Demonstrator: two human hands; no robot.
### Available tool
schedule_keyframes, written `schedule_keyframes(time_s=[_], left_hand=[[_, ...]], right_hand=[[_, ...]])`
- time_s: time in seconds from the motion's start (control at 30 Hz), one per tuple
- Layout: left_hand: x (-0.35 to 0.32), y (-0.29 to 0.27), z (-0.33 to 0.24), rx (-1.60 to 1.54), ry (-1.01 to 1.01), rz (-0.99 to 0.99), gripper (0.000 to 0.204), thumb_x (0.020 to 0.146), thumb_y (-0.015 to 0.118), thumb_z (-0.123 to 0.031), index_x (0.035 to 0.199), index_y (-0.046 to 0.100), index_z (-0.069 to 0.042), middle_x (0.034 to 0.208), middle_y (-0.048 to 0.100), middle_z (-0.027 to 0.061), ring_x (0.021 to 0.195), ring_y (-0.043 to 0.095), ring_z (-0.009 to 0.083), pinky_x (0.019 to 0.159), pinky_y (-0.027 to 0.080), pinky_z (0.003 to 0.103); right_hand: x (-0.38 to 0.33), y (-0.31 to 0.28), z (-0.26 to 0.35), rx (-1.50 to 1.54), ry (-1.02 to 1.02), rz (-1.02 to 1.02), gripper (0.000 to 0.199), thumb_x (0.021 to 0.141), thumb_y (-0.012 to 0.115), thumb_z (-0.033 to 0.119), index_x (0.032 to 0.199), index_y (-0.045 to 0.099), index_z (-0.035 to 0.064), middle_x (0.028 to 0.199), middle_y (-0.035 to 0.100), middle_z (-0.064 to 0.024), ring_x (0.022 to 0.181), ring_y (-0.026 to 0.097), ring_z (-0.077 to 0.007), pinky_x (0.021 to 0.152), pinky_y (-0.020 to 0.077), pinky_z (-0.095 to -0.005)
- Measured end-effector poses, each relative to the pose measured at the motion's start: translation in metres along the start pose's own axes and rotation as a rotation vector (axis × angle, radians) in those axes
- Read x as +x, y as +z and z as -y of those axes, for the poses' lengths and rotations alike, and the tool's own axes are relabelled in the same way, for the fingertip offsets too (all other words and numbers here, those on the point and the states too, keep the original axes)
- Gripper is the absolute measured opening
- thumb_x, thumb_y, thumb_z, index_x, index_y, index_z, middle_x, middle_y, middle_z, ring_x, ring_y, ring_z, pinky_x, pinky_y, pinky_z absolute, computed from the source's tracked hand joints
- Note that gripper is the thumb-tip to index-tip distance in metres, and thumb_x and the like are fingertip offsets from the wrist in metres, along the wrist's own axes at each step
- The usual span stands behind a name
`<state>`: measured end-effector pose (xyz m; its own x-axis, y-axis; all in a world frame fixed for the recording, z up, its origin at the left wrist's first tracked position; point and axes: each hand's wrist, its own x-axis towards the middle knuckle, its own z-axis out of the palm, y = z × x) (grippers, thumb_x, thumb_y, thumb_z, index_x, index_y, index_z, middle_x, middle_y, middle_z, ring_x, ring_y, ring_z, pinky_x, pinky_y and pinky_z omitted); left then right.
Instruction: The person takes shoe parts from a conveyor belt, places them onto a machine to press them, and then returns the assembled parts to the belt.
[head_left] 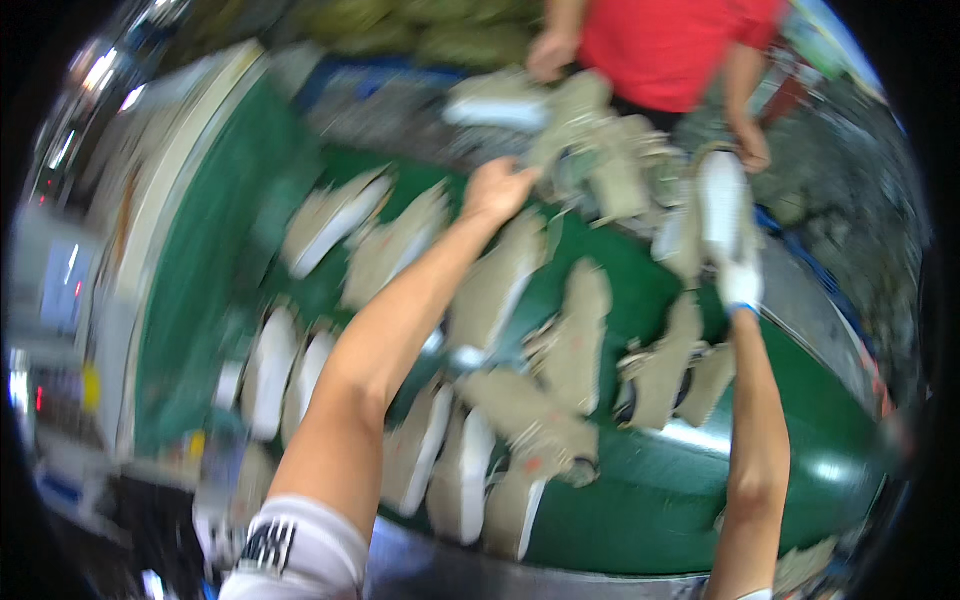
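Note:
Many beige fabric shoes with white soles lie on a green surface. My bare left hand [497, 190] reaches to the far side, beside a heap of beige shoes [615, 165]; motion blur hides whether its fingers hold anything. In a white glove, my right hand [740, 283] grips the near end of a shoe [722, 205], whose white sole faces up. Another beige shoe [677, 240] lies just left of it. Below my left hand is a beige shoe [495, 280] on its side, and a further shoe [575, 335] lies between my arms.
Across the surface stands a person in a red top [670, 50], one hand [552, 52] by the heap, the other [750, 145] by the shoe I grip. A green panel with a pale edge [215, 220] rises at left. Several more shoes [270, 370] lie at the near left.

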<state>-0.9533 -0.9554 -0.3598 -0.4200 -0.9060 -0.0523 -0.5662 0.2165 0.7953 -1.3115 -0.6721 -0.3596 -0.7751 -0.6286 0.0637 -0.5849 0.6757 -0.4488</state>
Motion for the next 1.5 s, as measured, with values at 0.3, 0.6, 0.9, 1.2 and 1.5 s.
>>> schedule_keyframes(time_s=[0.3, 0.6, 0.9, 1.2, 1.5], left_hand=[[-0.474, -0.321, 0.168, 0.323, -0.524, -0.471, 0.043, 0.086, 0.078, -0.018, 0.125, 0.069, -0.001, 0.120, 0.072, 0.0195, 0.111, 0.070, 0.0314, 0.095, 0.054, 0.038], [-0.724, -0.459, 0.292, 0.201, -0.975, 0.035, 0.113, 0.066, 0.092, -0.035, 0.155, 0.033, 0.000, 0.137, 0.059, 0.0300, 0.125, 0.061, 0.0397, 0.105, 0.049, 0.045], [-0.751, -0.426, 0.327, 0.270, -0.748, -0.153, 0.105, 0.069, 0.088, -0.018, 0.157, 0.031, -0.010, 0.136, 0.061, 0.0283, 0.124, 0.060, 0.0446, 0.107, 0.047, 0.046], [-0.731, -0.405, 0.246, -0.357, -0.584, -0.189, 0.065, 0.067, 0.077, -0.001, 0.131, 0.063, 0.001, 0.119, 0.069, 0.0118, 0.109, 0.065, 0.0244, 0.098, 0.050, 0.036], [-0.366, -0.329, 0.124, -0.549, -0.312, -0.051, 0.051, 0.078, 0.077, -0.012, 0.126, 0.067, 0.004, 0.107, 0.073, 0.0068, 0.091, 0.067, 0.0155, 0.084, 0.054, 0.031]], right_hand=[[-0.457, -0.024, 0.155, 0.672, 0.022, 0.495, 0.012, 0.094, 0.066, 0.012, 0.089, 0.070, 0.0026, 0.082, 0.065, -0.0041, 0.079, 0.061, -0.0157, 0.076, 0.0505, -0.0322], [-0.789, 0.054, 0.289, 0.399, -0.178, 1.508, 0.086, 0.086, 0.072, 0.058, 0.134, 0.057, -0.0120, 0.134, 0.063, -0.0276, 0.133, 0.054, -0.0414, 0.111, 0.0431, -0.0387], [-0.888, 0.130, 0.417, 0.372, 0.249, 0.992, 0.081, 0.066, 0.087, 0.044, 0.123, 0.051, 0.0010, 0.115, 0.066, -0.0261, 0.107, 0.066, -0.0443, 0.093, 0.0543, -0.0478], [-0.763, 0.009, 0.270, 1.001, 0.448, 1.494, 0.079, 0.077, 0.089, 0.036, 0.141, 0.058, 0.0006, 0.123, 0.070, -0.0121, 0.109, 0.064, -0.0186, 0.101, 0.0486, -0.0350], [-0.409, -0.070, 0.231, 1.087, 0.090, 0.548, 0.082, 0.074, 0.089, 0.012, 0.144, 0.050, -0.0009, 0.127, 0.066, -0.0088, 0.111, 0.064, -0.0181, 0.098, 0.0536, -0.0344]])
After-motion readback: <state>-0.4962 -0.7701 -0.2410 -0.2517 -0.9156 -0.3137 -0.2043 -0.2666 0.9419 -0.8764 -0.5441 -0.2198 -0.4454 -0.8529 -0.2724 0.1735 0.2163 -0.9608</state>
